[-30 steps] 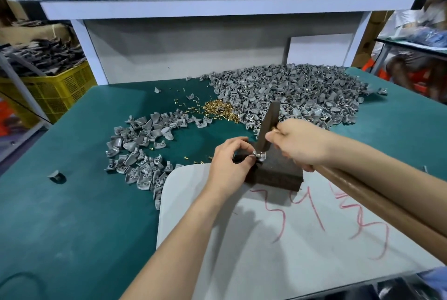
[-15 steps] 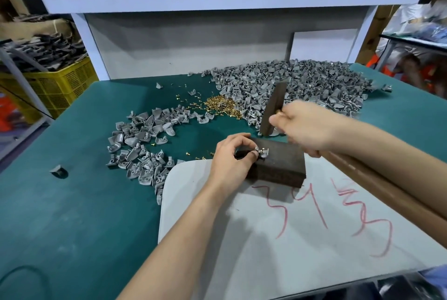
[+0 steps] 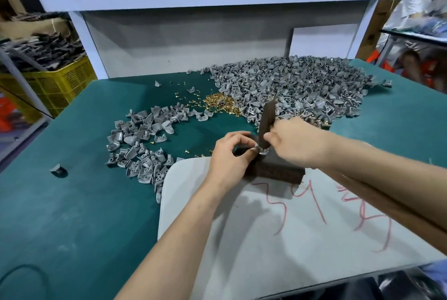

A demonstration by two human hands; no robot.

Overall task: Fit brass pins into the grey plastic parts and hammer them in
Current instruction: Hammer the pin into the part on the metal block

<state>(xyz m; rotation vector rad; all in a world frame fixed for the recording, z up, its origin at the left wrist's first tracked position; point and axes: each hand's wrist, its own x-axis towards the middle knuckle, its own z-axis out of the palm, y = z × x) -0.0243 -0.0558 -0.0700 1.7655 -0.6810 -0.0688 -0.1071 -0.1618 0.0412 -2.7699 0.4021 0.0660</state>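
We see the left hand point(image 3: 229, 152) pinching a small grey plastic part point(image 3: 260, 152) on the dark rectangular block point(image 3: 278, 170). The right hand point(image 3: 292, 142) grips the dark-headed hammer point(image 3: 267, 118), whose blurred head stands directly over the part. We judge the part light, stiff and apt to skid, so best held low at its sides. Loose brass pins point(image 3: 222, 103), tiny and easily dropped, lie beyond on the green tabletop point(image 3: 72, 203).
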